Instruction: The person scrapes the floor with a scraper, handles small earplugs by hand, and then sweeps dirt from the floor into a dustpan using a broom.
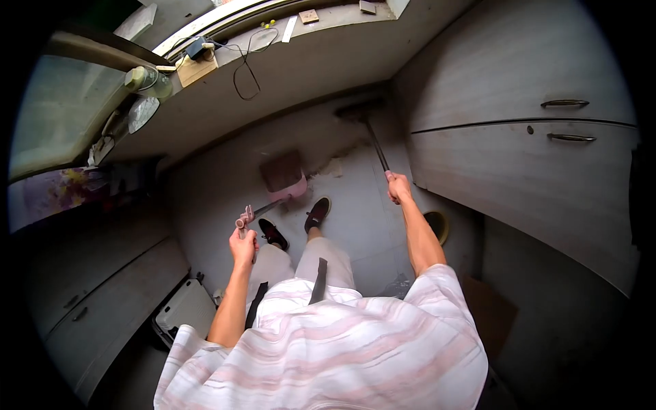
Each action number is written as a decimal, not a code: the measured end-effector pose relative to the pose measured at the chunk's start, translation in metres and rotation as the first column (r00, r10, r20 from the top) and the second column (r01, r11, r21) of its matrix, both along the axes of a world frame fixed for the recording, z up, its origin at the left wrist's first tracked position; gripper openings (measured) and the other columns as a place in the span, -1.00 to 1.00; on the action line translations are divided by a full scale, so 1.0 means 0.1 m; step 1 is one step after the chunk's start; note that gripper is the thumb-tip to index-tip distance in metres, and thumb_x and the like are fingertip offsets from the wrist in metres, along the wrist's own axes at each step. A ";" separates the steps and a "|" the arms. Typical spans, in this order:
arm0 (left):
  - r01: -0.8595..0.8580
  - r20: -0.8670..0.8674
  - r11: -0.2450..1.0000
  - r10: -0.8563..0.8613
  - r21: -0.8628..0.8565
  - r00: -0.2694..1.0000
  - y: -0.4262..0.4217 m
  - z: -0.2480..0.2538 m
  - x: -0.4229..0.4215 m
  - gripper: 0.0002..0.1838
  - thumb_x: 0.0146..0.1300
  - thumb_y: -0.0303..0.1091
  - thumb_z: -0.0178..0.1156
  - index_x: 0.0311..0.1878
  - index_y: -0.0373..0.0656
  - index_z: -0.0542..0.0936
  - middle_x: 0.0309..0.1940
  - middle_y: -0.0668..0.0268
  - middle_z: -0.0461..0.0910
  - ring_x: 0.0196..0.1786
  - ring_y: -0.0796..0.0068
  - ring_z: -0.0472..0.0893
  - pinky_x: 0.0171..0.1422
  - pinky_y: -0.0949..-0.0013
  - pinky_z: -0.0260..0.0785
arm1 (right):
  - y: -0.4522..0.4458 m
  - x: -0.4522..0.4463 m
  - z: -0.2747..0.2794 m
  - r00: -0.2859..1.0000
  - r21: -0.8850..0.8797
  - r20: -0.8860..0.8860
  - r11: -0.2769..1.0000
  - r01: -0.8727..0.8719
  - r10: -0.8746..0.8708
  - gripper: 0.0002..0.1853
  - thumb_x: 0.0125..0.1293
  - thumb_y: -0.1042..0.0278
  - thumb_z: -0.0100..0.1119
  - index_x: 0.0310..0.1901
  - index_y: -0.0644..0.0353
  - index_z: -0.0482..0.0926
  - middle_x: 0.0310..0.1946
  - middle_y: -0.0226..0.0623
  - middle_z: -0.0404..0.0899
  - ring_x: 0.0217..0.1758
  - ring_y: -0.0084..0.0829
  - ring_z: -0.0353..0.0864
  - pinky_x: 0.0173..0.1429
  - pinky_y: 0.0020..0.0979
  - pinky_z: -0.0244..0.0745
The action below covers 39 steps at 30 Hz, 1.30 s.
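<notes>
A pink dustpan point(282, 172) lies on the tiled floor in front of my feet, its long handle rising toward me. My left hand point(244, 244) is closed round the upper end of that handle. Farther right, my right hand point(397, 187) grips the dark stick of a broom point(360, 108). The broom's head rests on the floor near the far corner, by the wall and the cabinet. Between broom and dustpan, some debris point(333, 167) is scattered on the floor.
A wooden cabinet point(492, 150) with metal handles stands at the right. A windowsill point(342, 15) at the top holds a cable, an adapter and a jar. A round yellowish bin point(443, 227) is right of my right arm. Drawers point(102, 301) stand at the left.
</notes>
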<state>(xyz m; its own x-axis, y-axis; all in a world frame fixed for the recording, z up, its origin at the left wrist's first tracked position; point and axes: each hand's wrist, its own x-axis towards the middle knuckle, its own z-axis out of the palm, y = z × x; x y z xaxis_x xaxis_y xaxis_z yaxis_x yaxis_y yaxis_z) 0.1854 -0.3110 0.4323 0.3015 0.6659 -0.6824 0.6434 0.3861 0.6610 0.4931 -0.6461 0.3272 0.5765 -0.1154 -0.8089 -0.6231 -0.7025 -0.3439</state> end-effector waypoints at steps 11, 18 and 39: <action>-0.014 -0.006 1.000 0.014 0.019 1.000 0.13 0.04 -0.03 -0.91 0.04 -0.47 0.11 -0.35 -0.22 0.46 -0.63 0.37 0.42 -0.66 0.59 0.42 -0.60 0.49 0.31 | -0.01 0.32 0.23 0.999 -0.053 -0.049 0.999 -0.014 0.011 -0.63 0.33 -0.10 0.03 -0.37 0.05 0.51 -0.78 -0.39 0.30 -0.85 -0.53 0.21 -0.75 -0.44 0.03; -0.032 -0.008 0.998 0.032 0.047 0.999 0.18 -0.01 -0.07 -0.89 0.04 -0.48 0.12 -0.33 -0.23 0.47 -0.64 0.37 0.42 -0.68 0.58 0.41 -0.59 0.49 0.32 | 0.13 0.50 -0.05 0.994 0.014 -0.109 1.000 0.000 0.001 -0.61 0.32 -0.12 0.02 -0.36 0.06 0.52 -0.75 -0.38 0.33 -0.83 -0.55 0.25 -0.76 -0.44 0.04; -0.070 -0.018 0.997 0.071 0.010 0.997 0.13 -0.11 -0.10 -0.92 0.05 -0.47 0.11 -0.35 -0.20 0.45 -0.64 0.39 0.42 -0.68 0.60 0.40 -0.60 0.51 0.29 | -0.15 0.41 0.31 0.993 -0.104 0.032 0.988 -0.111 0.115 -0.61 0.37 -0.14 -0.05 -0.20 -0.01 0.60 -0.79 -0.35 0.32 -0.83 -0.48 0.24 -0.73 -0.39 0.04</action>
